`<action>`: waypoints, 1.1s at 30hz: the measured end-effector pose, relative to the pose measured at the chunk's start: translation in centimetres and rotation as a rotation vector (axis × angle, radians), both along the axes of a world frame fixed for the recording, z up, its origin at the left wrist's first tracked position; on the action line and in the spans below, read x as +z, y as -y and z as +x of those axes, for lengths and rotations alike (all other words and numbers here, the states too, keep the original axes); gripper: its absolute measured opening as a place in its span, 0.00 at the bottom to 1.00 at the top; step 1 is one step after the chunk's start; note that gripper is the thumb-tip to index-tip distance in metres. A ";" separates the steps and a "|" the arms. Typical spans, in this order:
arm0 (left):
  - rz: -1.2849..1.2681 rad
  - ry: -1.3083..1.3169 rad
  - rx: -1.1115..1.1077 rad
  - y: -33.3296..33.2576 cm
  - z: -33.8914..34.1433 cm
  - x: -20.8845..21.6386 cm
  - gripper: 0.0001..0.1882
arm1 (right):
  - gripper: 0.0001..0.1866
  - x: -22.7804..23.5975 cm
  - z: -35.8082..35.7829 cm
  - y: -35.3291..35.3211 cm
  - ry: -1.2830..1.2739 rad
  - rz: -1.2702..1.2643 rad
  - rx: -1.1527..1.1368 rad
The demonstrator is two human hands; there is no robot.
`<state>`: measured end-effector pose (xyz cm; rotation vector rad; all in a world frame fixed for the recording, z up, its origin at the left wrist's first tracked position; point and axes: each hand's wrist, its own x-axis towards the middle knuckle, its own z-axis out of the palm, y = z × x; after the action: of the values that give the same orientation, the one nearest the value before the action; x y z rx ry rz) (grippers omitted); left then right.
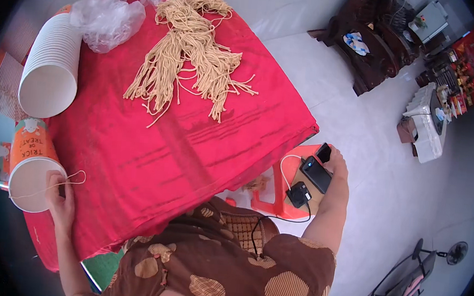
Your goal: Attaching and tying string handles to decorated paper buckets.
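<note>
At the left edge of the table, my left hand (61,201) grips the rim of an orange paper cup (32,144). The cup lies on its side with its white mouth toward me. A thin tan string (80,176) crosses that mouth and loops out past my fingers. Over on the right, my right hand (338,166) has its fingers closed at the edge of a small black phone-like device (323,152). Beside it on an orange-red stool (283,201) lies a black power bank (317,174) with a white cable, and a black boxy device (299,194) with a black cable.
A red cloth (204,145) covers the table. On it lie a bundle of tan strings (189,49), a crumpled clear plastic bag (110,24) and a nested stack of white-mouthed cups (47,91). Dark wooden furniture (362,41) and a folded chair (404,283) stand on the pale floor.
</note>
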<state>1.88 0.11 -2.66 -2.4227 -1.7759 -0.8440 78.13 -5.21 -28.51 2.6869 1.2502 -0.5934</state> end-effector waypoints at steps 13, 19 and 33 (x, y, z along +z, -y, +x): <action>-0.022 0.014 0.023 -0.1 -1.1 -0.6 0.07 | 0.48 0.2 -0.9 0.0 0.076 0.008 0.074; -0.049 0.059 0.020 -0.2 -1.3 -0.8 0.06 | 0.48 -0.2 -0.5 0.7 0.048 0.103 0.078; -0.030 0.056 0.062 0.0 -1.2 -0.9 0.06 | 0.61 -0.2 0.7 0.6 0.079 0.005 -0.005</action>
<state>0.73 0.14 -3.57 -2.3708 -1.8859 -0.8934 78.83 -5.79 -28.71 2.6899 1.2260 -0.4804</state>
